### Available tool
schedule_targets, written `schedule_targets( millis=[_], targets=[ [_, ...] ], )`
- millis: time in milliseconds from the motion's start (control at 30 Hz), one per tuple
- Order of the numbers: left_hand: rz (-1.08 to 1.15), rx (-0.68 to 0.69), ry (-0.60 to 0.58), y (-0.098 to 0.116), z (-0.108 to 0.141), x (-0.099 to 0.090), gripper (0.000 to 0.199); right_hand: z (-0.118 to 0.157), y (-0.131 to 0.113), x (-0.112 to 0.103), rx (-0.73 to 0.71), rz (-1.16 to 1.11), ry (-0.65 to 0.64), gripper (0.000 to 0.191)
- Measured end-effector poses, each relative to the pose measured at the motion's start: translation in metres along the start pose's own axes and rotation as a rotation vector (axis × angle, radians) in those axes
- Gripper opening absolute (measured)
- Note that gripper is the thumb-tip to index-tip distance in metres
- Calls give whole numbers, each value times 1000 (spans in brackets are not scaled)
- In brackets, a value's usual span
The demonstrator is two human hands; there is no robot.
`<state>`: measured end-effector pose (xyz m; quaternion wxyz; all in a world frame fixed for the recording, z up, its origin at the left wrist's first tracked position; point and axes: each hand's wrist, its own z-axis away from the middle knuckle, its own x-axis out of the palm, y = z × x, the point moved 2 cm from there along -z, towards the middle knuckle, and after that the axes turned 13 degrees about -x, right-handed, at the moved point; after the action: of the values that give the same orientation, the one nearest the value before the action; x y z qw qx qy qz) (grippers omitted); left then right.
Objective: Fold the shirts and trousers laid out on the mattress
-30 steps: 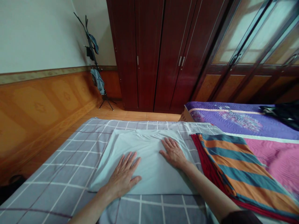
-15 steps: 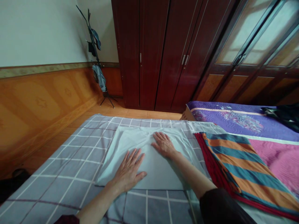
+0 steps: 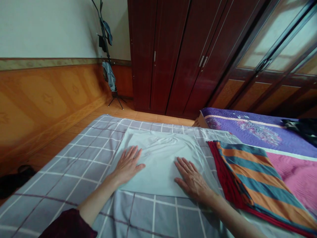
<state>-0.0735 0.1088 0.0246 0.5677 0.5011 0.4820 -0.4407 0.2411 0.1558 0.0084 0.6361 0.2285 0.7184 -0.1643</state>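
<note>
A pale, whitish shirt (image 3: 158, 165) lies spread in a rough rectangle on the grey checked bedsheet (image 3: 74, 165). Wrinkles run across its far part, near what looks like the neckline. My left hand (image 3: 128, 165) rests flat on the left side of the cloth, fingers spread. On the right side, toward the near edge, my right hand (image 3: 192, 177) lies palm down with its fingers stretched out. Neither hand grips anything. To the right of my right hand lies a folded orange and blue striped garment (image 3: 257, 172), with dark red cloth (image 3: 223, 175) under its left edge.
A purple and pink quilt (image 3: 247, 125) covers the bed area at the right, with dark clothing (image 3: 302, 127) on it. Beyond the bed stand a dark red wardrobe (image 3: 170, 59) and a coat rack (image 3: 106, 49). A black bag-like object (image 3: 17, 178) sits at the left.
My right hand has slid nearer and to the right across the shirt. My left hand has shifted left and slightly farther away. The camera view has tilted a little.
</note>
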Motion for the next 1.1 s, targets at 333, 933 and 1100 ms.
schedule_targets(
  millis=[333,933,1100],
  targets=[
    [14,146,41,37,-47,-10,60,-61,-68,-20,-18,-170,24,63],
    [-36,166,178,-19,14,-5,61,89,24,-3,414,40,212,56],
    [56,133,296,-26,38,7,54,84,40,-13,462,23,127,56]
  ],
)
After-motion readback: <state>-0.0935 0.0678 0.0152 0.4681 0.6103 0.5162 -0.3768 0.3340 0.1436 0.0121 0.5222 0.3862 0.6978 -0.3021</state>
